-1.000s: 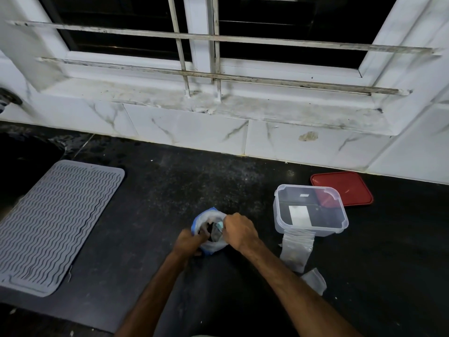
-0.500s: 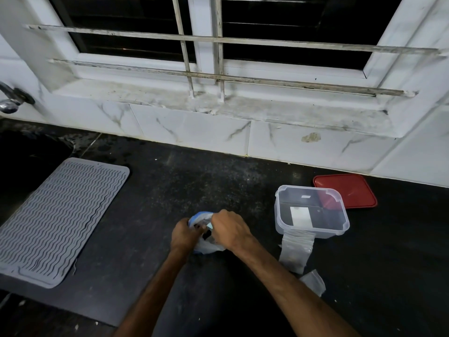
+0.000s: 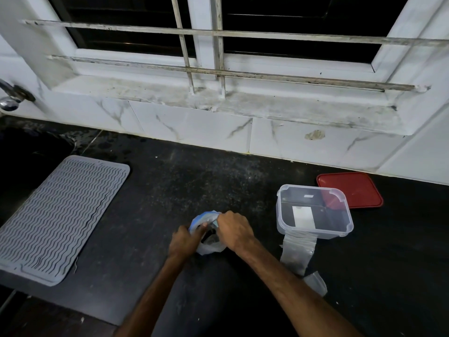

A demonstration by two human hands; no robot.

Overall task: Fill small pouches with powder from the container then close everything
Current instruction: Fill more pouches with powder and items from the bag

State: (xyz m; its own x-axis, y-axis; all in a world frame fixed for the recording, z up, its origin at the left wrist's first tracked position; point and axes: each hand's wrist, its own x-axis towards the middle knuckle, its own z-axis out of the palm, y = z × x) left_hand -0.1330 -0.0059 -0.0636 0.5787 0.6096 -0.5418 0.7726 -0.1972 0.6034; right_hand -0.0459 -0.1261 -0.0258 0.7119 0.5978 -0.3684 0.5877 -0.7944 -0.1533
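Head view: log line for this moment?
left hand: grips plastic bag | right hand: grips bag | clear container: open | red lid: off, behind container | pouches: in front of container

I have two hands in view, my left hand (image 3: 183, 242) and my right hand (image 3: 234, 231). I count one blue-rimmed plastic bag (image 3: 206, 250), one clear container (image 3: 313, 210), one red lid (image 3: 352, 188), two clear pouches, a long pouch (image 3: 297, 254) and a small pouch (image 3: 315, 285), one grey drying mat (image 3: 58, 215) and one tap (image 3: 11, 99).
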